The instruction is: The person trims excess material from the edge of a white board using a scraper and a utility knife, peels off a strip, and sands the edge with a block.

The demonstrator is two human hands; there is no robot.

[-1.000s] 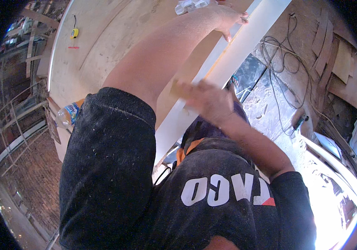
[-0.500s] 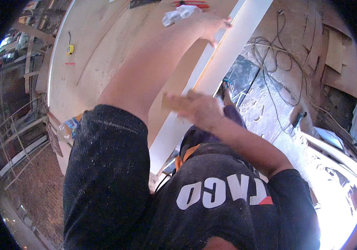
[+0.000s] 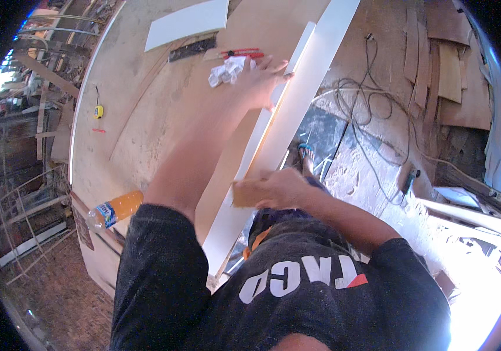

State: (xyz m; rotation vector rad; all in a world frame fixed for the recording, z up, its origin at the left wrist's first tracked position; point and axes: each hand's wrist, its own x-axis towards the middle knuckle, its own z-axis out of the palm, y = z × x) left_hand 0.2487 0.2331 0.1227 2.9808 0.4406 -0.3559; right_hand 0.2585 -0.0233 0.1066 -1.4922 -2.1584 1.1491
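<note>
A long white board (image 3: pixel 297 108) with a thin orange-yellow line along it lies at the right edge of the workbench. My left hand (image 3: pixel 262 79) rests on its far part, fingers spread across the line. Closer to my body, my right hand (image 3: pixel 280 188) grips a small flat tan piece (image 3: pixel 246 194) against the near part of the board. I cannot make out what that piece is made of. Just left of my left hand lies a crumpled white cloth or plastic (image 3: pixel 226 71), and beyond it are red-handled tools (image 3: pixel 242 53).
On the bench are a yellow tape measure (image 3: pixel 98 112), a dark flat strip (image 3: pixel 192 49), a white panel (image 3: pixel 187 23) and an orange drink bottle (image 3: pixel 116 210) lying at the near left. A tangled cable (image 3: pixel 361 99) and wood sheets (image 3: pixel 467 82) cover the floor at right.
The view has shifted, bringing the white panel and more of the bottle into sight. My right hand, blurred before, now shows more sharply with the tan piece. My left hand stays on the board.
</note>
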